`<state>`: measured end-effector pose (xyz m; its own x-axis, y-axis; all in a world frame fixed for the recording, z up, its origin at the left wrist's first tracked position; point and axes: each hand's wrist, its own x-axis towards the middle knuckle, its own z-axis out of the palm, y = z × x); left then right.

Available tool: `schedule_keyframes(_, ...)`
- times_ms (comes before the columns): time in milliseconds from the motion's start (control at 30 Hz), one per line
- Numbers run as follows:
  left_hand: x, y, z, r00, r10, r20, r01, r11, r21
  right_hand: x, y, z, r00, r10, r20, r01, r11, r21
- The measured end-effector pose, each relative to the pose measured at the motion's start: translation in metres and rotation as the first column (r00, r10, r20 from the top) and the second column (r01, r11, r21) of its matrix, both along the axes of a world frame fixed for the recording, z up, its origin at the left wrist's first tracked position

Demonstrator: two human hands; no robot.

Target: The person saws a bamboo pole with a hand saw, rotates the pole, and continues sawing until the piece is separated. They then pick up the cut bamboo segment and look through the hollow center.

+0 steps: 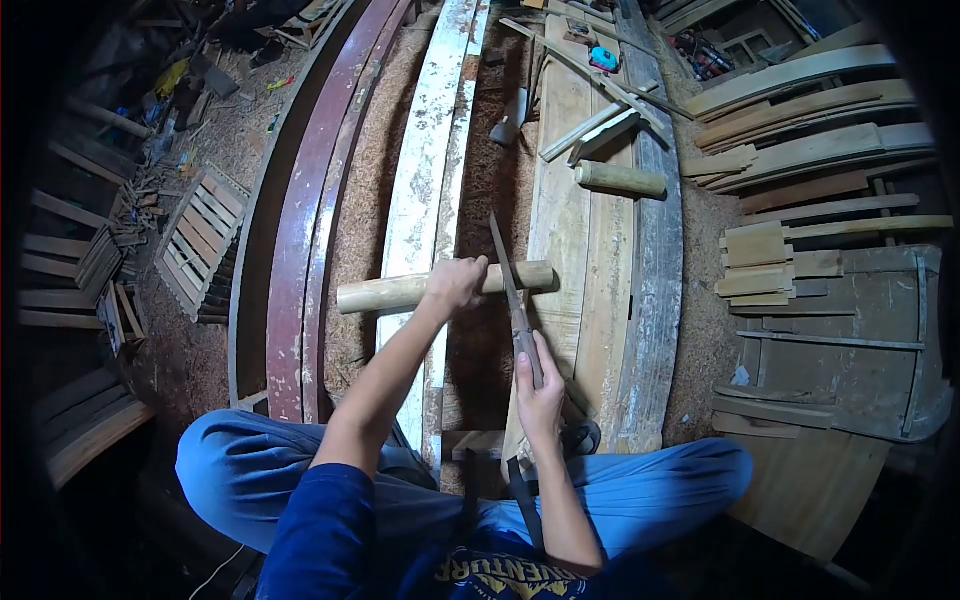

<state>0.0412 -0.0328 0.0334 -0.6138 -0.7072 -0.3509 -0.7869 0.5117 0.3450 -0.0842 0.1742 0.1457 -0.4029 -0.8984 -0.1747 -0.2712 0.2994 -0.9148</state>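
A pale round wooden pole [385, 293] lies crosswise over the gap between the white-painted beam [415, 190] and the light plank [562, 225]. My left hand [455, 284] is wrapped over the pole near its middle, pressing it down. In my right hand [541, 392] is the handle of a hand saw [508, 270]. Its narrow blade points away from me and crosses the pole just right of my left hand. My right thumb lies along the saw's handle.
A second round pole [625, 180] rests on the planks at right, near some thin wood strips [600, 125] and a turquoise tape measure [603, 58]. Curved wood pieces [800, 95] are stacked at far right. A slatted frame [203, 240] lies at left, and sawdust covers the floor.
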Motion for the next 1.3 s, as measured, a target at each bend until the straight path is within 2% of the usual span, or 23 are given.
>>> schedule_keyframes(67, -0.003, 0.018, -0.007, 0.992, -0.006, -0.122, -0.02, 0.976, -0.218, 0.004, 0.01, 0.002, 0.999, -0.039, -0.003, 0.039, 0.999, 0.027)
schedule_keyframes(100, -0.015, 0.025, -0.01, 0.997, 0.073, -0.019, -0.076, 0.965, -0.25, 0.005, 0.014, 0.008, 0.999, -0.033, -0.003, 0.033, 0.999, 0.027)
schedule_keyframes(200, -0.016, 0.034, -0.013, 0.995, 0.071, -0.069, -0.09, 0.94, -0.328, 0.006, 0.013, 0.013, 0.997, -0.074, -0.009, 0.075, 0.994, 0.074)
schedule_keyframes(267, -0.016, 0.032, -0.01, 0.989, 0.088, -0.116, -0.117, 0.952, -0.284, 0.005, -0.006, 0.004, 0.988, -0.061, -0.143, 0.058, 0.998, -0.028)
schedule_keyframes(300, -0.018, 0.032, -0.007, 0.99, 0.088, -0.111, -0.114, 0.958, -0.263, 0.004, -0.015, 0.008, 0.991, -0.049, -0.123, 0.054, 0.998, 0.037)
schedule_keyframes(367, -0.016, 0.028, -0.007, 0.991, 0.089, -0.098, -0.111, 0.961, -0.252, 0.003, -0.012, 0.011, 0.996, -0.036, -0.083, 0.039, 0.999, 0.03)
schedule_keyframes(400, -0.016, 0.032, -0.014, 0.994, 0.028, -0.107, -0.056, 0.96, -0.273, 0.002, -0.005, 0.012, 0.999, -0.02, -0.045, 0.021, 0.999, 0.031)
schedule_keyframes(433, -0.017, 0.033, -0.017, 0.993, -0.032, -0.113, -0.004, 0.955, -0.298, 0.0, 0.002, 0.011, 0.997, -0.015, -0.081, 0.018, 0.999, 0.038)
schedule_keyframes(467, -0.018, 0.034, -0.02, 0.993, -0.039, -0.109, 0.005, 0.956, -0.293, 0.0, 0.007, 0.008, 0.996, -0.067, 0.061, 0.064, 0.997, 0.049)
schedule_keyframes(567, -0.017, 0.028, -0.004, 0.998, -0.018, -0.061, 0.002, 0.968, -0.251, 0.015, -0.001, -0.012, 0.995, -0.095, -0.012, 0.095, 0.995, 0.009)
schedule_keyframes(633, -0.02, 0.019, 0.006, 0.999, -0.013, -0.036, 0.008, 0.99, -0.14, 0.022, -0.01, -0.019, 0.985, -0.125, -0.116, 0.122, 0.992, -0.035)
schedule_keyframes(733, -0.02, 0.018, 0.002, 0.999, -0.031, -0.045, 0.023, 0.985, -0.171, 0.013, -0.002, -0.014, 0.988, -0.093, -0.121, 0.094, 0.996, 0.008)
schedule_keyframes(767, -0.02, 0.019, 0.002, 0.998, -0.012, -0.068, 0.001, 0.987, -0.16, 0.013, 0.004, -0.008, 0.979, -0.166, 0.118, 0.168, 0.986, -0.006)
schedule_keyframes(867, -0.023, 0.017, 0.002, 0.997, 0.038, -0.069, -0.047, 0.99, -0.13, 0.005, 0.034, 0.02, 0.996, -0.083, -0.035, 0.084, 0.995, 0.053)
schedule_keyframes(900, -0.022, 0.028, -0.015, 0.983, 0.03, -0.181, -0.088, 0.944, -0.319, -0.002, 0.027, 0.016, 0.995, -0.084, -0.046, 0.086, 0.995, 0.049)
schedule_keyframes(933, -0.029, 0.034, -0.009, 0.99, 0.069, -0.119, -0.098, 0.962, -0.256, -0.004, 0.006, 0.006, 0.995, -0.075, -0.071, 0.076, 0.997, -0.001)
schedule_keyframes(967, -0.033, 0.03, -0.006, 0.991, 0.05, -0.127, -0.08, 0.967, -0.242, -0.003, -0.016, -0.001, 0.994, -0.066, -0.089, 0.063, 0.997, -0.043)
schedule_keyframes(1000, -0.032, 0.037, -0.008, 0.99, 0.042, -0.132, -0.069, 0.976, -0.208, -0.001, -0.031, 0.004, 0.997, -0.069, -0.046, 0.073, 0.994, 0.085)
schedule_keyframes(1067, -0.033, 0.034, -0.006, 0.993, 0.03, -0.114, -0.052, 0.979, -0.198, -0.002, -0.017, -0.018, 0.992, -0.051, -0.117, 0.046, 0.998, -0.044)
schedule_keyframes(1133, -0.033, 0.034, -0.009, 0.994, 0.033, -0.101, -0.049, 0.986, -0.157, -0.002, 0.014, -0.013, 0.986, -0.131, 0.101, 0.138, 0.988, -0.065)
schedule_keyframes(1200, -0.032, 0.038, -0.01, 0.989, 0.016, -0.144, -0.055, 0.96, -0.276, -0.004, 0.023, -0.002, 0.99, -0.137, 0.028, 0.138, 0.989, -0.044)
schedule_keyframes(1300, -0.032, 0.032, -0.007, 0.994, 0.0, -0.108, -0.024, 0.975, -0.222, -0.012, -0.006, 0.012, 0.988, -0.123, 0.093, 0.118, 0.991, 0.057)
